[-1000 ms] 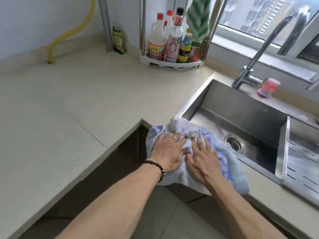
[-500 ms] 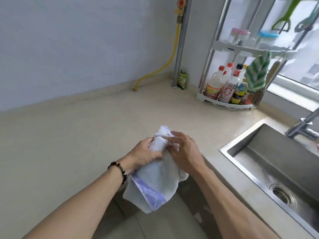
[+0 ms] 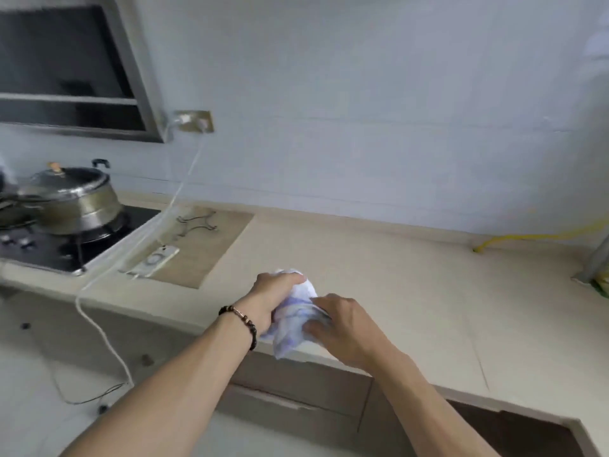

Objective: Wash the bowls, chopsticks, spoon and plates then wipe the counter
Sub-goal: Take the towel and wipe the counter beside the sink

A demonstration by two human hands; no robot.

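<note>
Since half a second ago my view has swung left, off the sink and bottle rack, and the cloth (image 3: 294, 316) that hung loose is now bunched tight between both hands. I see my left hand (image 3: 271, 298), beaded bracelet (image 3: 242, 321) at the wrist, with fingers curled over the top of the wad, and my right hand (image 3: 342, 326) gripping its lower side. The cloth is white with pale purple bands, crumpled, held just above the front edge of the beige counter (image 3: 412, 275). No writing is legible anywhere; the picture is blurred. Far left of the grip a lidded steel pot (image 3: 77, 201) sits on a black gas hob (image 3: 66, 249), with a white cable (image 3: 99, 324) trailing down. Beyond the grip is a pale blue wall (image 3: 362, 94); far right lies a yellow hose (image 3: 527, 237).
</note>
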